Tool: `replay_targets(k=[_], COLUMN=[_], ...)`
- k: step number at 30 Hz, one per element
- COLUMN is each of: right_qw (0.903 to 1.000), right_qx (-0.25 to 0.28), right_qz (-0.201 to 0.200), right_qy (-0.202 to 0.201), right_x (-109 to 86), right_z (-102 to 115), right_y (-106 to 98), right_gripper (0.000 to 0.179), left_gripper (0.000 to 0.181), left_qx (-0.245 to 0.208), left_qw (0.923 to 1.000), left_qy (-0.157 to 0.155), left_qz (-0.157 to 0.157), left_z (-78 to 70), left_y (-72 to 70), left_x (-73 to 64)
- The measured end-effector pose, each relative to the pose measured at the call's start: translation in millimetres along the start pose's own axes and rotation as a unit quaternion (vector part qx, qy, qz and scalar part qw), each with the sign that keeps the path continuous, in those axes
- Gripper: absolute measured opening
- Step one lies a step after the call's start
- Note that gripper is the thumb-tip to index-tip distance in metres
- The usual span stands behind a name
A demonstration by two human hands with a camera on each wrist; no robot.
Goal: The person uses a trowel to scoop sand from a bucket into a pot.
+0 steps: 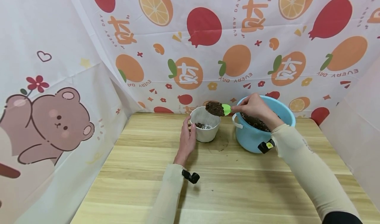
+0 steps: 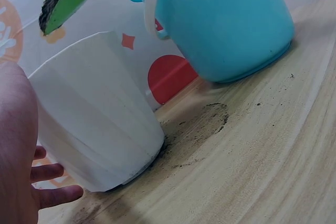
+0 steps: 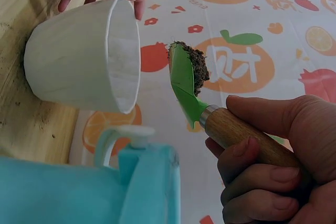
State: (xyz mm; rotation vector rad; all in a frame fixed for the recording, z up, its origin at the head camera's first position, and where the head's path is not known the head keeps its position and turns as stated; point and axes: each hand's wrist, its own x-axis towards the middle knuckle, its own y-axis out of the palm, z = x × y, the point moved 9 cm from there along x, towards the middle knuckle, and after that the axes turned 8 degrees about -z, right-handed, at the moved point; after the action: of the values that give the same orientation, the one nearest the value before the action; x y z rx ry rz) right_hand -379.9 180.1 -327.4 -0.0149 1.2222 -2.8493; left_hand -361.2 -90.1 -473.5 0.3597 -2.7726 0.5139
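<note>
My right hand [image 1: 256, 108] grips the wooden handle [image 3: 247, 137] of a small trowel with a green blade [image 1: 227, 109]. Dark soil [image 1: 214, 108] is heaped on the blade, which is held over the rim of a white planter pot [image 1: 207, 135]. The pot stands upright on the table; a little soil [image 1: 199, 125] lies on its perforated bottom. My left hand [image 1: 187, 138] rests against the pot's left side, its fingers extended and spread. To the right, under my right forearm, stands a light blue bucket [image 1: 247, 140] with dark soil [image 1: 255, 122] inside.
Crumbs of soil [image 2: 220, 119] and a faint ring mark the wooden table [image 1: 142, 184] between pot and bucket. The bucket's white handle [image 1: 237, 123] points toward the pot. A fruit-print cloth [image 1: 166, 95] hangs close behind, and a bear-print cloth [image 1: 59, 125] hangs at the left.
</note>
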Motion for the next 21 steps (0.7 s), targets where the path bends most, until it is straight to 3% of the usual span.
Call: replay_targets(k=[21], right_qw=[0.9997], right_qx=[-0.009], right_qz=[-0.002], right_qy=[-0.024], right_x=[4.0], right_z=[13], right_y=[31], right_gripper=[0.033], left_gripper=[0.052], left_qx=[0.004], left_qw=[1.0000], left_qy=[-0.002], left_qz=[-0.002], left_z=[1.2], left_y=[-0.2], left_x=[0.1])
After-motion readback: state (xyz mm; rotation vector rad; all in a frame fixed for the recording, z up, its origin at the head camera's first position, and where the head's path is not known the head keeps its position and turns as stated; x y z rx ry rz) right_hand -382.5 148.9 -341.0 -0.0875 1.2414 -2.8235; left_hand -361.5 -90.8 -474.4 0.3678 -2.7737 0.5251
